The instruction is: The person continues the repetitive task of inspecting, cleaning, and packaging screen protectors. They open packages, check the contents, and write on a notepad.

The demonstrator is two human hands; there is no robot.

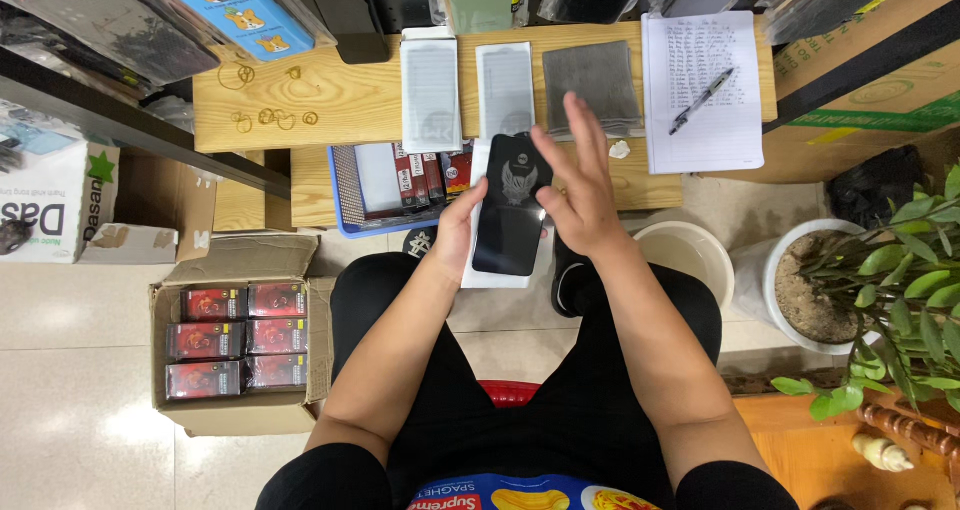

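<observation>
From the head view, the left hand (458,232) has its grip clamped on a black screen protector (511,206), held above the lap before the tabletop (330,100). The right hand (578,185), fingers spread apart, brushes its edge; aligning or peeling seems in hand, calling for care.

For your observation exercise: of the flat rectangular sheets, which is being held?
The black sheet, gripped by the left hand; both pale sheets lie on the wooden table.

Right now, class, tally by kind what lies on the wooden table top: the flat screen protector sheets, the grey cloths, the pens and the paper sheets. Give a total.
Flat screen protector sheets: 2
Grey cloth: 1
Pen: 1
Paper sheet: 1
Total: 5
</observation>
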